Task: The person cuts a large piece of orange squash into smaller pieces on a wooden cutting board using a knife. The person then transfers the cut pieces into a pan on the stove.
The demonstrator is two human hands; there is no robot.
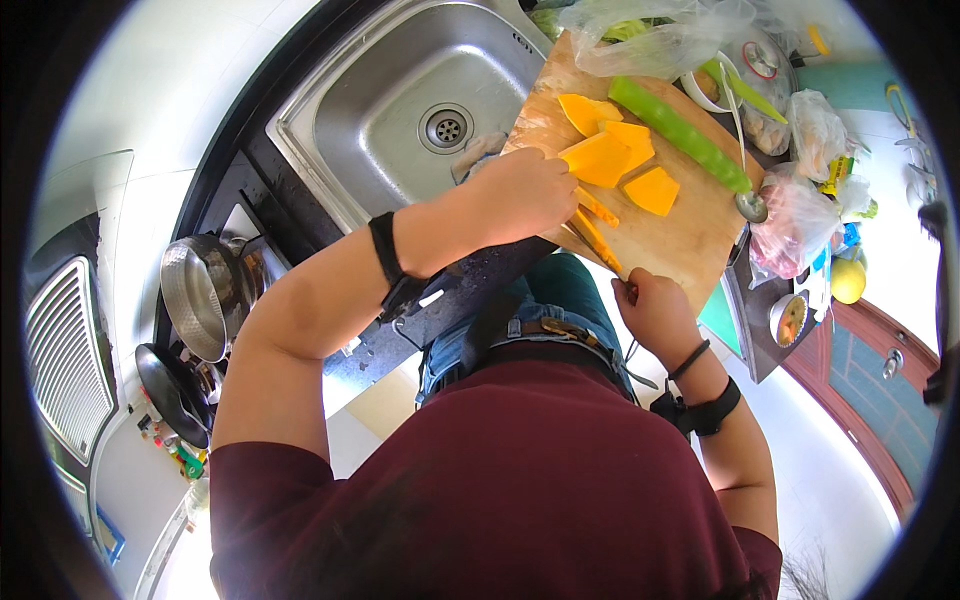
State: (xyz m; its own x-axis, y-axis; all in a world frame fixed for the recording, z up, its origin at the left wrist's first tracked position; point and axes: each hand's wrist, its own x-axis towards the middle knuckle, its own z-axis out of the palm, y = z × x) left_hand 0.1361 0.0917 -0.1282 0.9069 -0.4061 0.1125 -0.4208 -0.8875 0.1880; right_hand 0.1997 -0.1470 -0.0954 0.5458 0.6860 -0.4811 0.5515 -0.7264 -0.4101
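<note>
My left hand (529,191) has its fingers curled down on a narrow orange pumpkin piece (598,208) near the left edge of the wooden cutting board (694,247). At the board's near edge, my right hand (656,307) is closed around what looks like a knife handle; the blade is seen almost edge-on and mostly hidden. A thin pumpkin slice (598,241) lies along it. Beyond my left hand are larger pumpkin slabs (600,157), with another piece (652,191) to their right. A long peeled green vegetable (679,135) crosses the far right of the board.
A steel sink (375,142) adjoins the board on the left, with a cloth (480,154) inside. Plastic bags (795,217), a metal spoon (751,208), a white bowl (701,86) and a small bowl (789,319) stand rightward. Steel pans (199,296) are at far left.
</note>
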